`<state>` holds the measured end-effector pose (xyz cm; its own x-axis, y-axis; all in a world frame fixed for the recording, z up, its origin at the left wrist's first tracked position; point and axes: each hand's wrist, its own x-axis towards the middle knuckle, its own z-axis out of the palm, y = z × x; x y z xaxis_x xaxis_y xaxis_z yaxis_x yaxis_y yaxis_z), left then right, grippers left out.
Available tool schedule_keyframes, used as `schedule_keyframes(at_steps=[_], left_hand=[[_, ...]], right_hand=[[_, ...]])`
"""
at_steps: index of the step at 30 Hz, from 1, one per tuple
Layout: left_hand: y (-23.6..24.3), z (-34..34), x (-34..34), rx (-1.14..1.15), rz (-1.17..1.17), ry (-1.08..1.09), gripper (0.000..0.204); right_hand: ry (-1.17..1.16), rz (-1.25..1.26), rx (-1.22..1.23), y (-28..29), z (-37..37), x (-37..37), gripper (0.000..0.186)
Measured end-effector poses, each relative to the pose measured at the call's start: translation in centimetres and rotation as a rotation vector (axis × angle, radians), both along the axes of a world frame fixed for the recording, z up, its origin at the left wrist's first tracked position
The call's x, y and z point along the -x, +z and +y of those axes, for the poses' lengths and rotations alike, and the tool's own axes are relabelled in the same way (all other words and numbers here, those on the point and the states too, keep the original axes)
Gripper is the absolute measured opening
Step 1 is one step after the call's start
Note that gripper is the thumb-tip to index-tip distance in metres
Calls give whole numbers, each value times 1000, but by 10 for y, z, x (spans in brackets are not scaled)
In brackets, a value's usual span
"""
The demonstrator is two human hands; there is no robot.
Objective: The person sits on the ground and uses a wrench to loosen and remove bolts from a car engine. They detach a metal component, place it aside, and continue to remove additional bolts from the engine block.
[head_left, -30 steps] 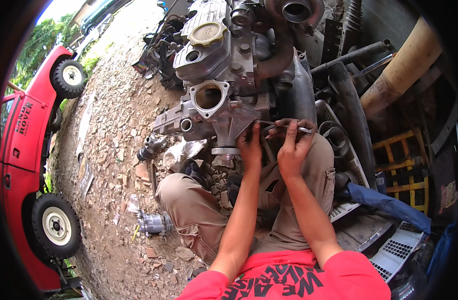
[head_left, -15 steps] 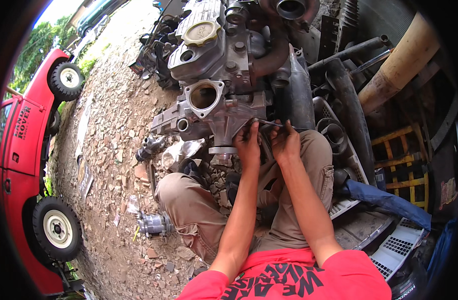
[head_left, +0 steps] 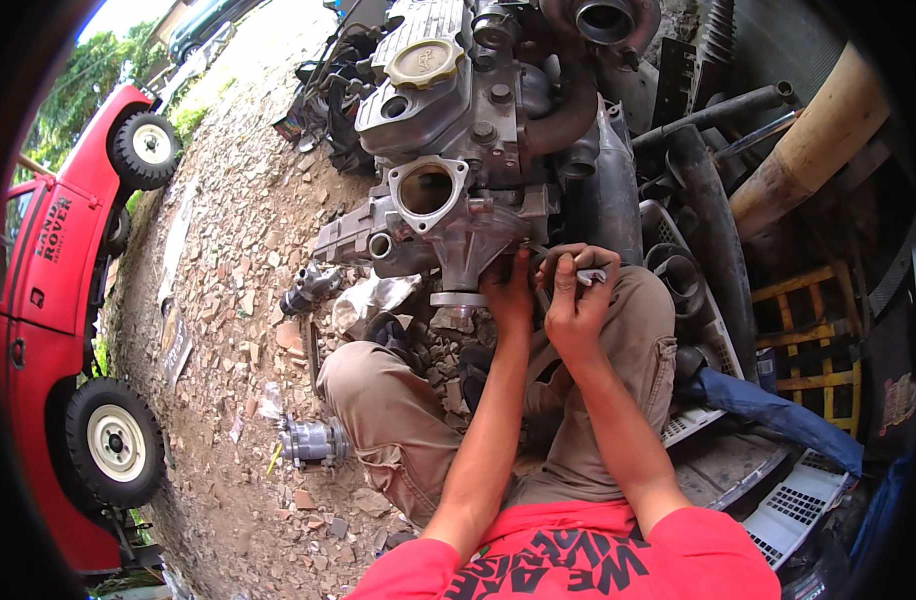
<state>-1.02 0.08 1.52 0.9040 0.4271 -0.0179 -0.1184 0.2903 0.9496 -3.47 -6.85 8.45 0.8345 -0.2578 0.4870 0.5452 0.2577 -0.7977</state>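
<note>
In front of me stands a bare metal engine (head_left: 483, 125), with a ribbed cover and a pale oil filler cap (head_left: 423, 64). A three-cornered flange (head_left: 428, 195) with a round opening faces up, above a round pulley hub (head_left: 458, 299). My left hand (head_left: 508, 292) is at the lower right of this housing, thumb up against it; its other fingers are mostly hidden. Beside it, my right hand (head_left: 578, 305) is closed round a slim metal tool (head_left: 592, 276) whose bright end shows at the fingers. What the tool's other end touches cannot be seen.
A cylindrical metal part (head_left: 313, 441) and a smaller fitting (head_left: 311, 288) lie on the stony ground to the left. Pipes, a bamboo pole (head_left: 813, 140), a yellow rack (head_left: 803, 335) and white plastic crates (head_left: 793, 505) crowd the right. A red vehicle (head_left: 53, 290) stands far left.
My right hand has turned and curled closer to my left, with the tool's bright end now toward the right. The thin rod seen between the hands is mostly hidden. The view has shifted slightly.
</note>
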Motion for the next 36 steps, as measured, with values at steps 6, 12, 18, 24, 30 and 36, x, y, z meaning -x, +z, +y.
schedule_keyframes(at_steps=[6, 12, 18, 24, 30, 36], left_hand=[[-17, 3, -8, 0, -25, -3, 23], [-7, -7, -8, 116, 15, -23, 22], [-22, -2, -13, 52, -58, 68, 22], [6, -4, -1, 57, -18, 2, 26], [-25, 4, -1, -18, -39, 24, 22], [-9, 0, -2, 37, -6, 7, 20]], right_hand=[[100, 498, -662, -11, -28, -21, 16], [239, 628, -983, -63, -29, -36, 22], [-22, 134, -29, 5, -4, -12, 17], [-46, -52, 231, -3, -5, -14, 20], [42, 81, -107, 5, -9, -3, 16], [255, 598, -868, -39, -27, -36, 19]])
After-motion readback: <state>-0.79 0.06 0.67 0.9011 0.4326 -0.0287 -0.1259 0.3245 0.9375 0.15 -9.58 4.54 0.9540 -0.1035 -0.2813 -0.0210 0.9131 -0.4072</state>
